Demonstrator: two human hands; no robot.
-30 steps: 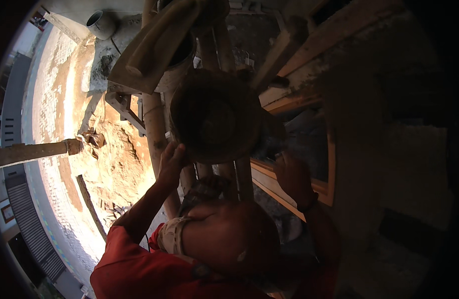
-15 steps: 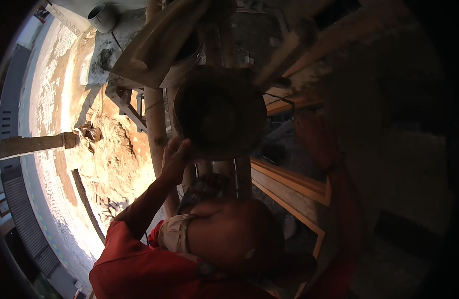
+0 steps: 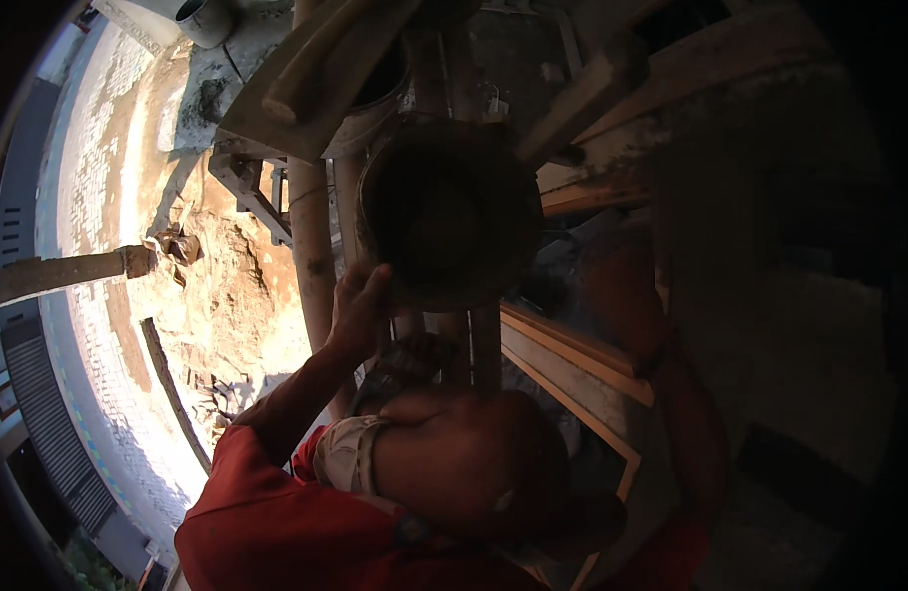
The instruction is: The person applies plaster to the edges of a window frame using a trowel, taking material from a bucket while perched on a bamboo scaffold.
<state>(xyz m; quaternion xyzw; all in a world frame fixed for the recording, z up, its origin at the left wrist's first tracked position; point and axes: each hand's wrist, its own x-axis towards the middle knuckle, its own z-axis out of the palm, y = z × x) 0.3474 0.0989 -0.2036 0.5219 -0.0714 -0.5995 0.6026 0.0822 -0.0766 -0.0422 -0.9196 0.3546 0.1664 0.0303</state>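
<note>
plainly, sunlit ground (image 3: 247, 305) open at left, orange-brown window frame (image 3: 577, 343) edging the right, poles (image 3: 486, 345) under a dark round container (image 3: 449, 284), slanted board (image 3: 301, 123) crowding its far left, left hand (image 3: 355, 307) gripping its near-left rim, blurred right hand (image 3: 621, 295) apart, fingers unclear

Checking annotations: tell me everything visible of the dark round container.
The container is dark, round and wide-mouthed; shadow hides its material. Its mouth faces the camera, and the inside is too dark to show any contents. No handle can be made out. It sits over parallel round poles, in front of the person, with the left hand gripping its near-left rim.
</note>
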